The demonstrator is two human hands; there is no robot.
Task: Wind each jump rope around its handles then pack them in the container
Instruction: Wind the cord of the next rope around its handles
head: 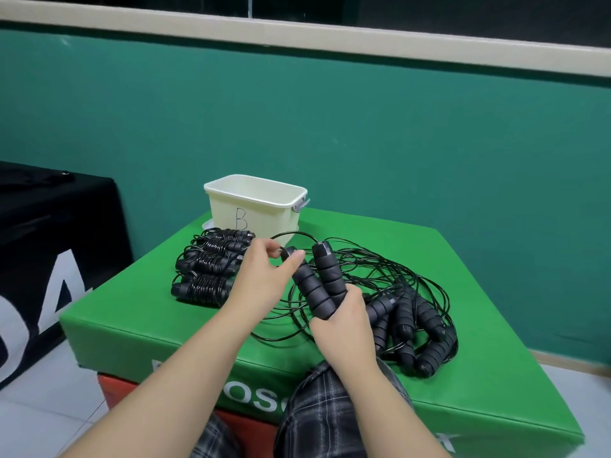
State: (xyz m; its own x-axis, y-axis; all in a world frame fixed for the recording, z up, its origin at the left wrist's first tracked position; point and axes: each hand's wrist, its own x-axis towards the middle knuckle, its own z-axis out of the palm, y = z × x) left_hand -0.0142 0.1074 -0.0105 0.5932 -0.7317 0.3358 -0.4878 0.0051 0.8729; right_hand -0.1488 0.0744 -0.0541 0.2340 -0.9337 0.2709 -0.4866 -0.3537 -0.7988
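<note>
On top of the big green tabletop (380, 259) sit all the things for this job. It looks like a padded box, with a red block under it.

At the far side stands the cream container (254, 206) with a letter B on its front. From this angle no ropes show inside it, though its bottom is hidden, so the packing has most likely not begun.

On the right lies the pile of loose ropes (410, 319). Thin black cords loop all over, and several black handles lie mixed together near the right edge. These all need winding. It is hard to count them because they are tangled.

On the left, just near the container, lies the group of wound ropes (208, 269). About four bundles lie side by side, each with cord wrapped tight around its handles. That part is done, but they are not yet in the container.

Between the two groups the person works on one more rope. The right hand (344, 322) is wrapped around the near ends of the two handles (319, 279), holding them side by side with their tips pointing far. The left hand (264, 276) pinches the thin cord (291, 234) at the tip of the left handle, finger and thumb closed on it. A loop of this cord stands up in front of the container. No cord is wrapped on this pair yet, so its winding looks just about to start.

My guess is the job is under half done.
</note>
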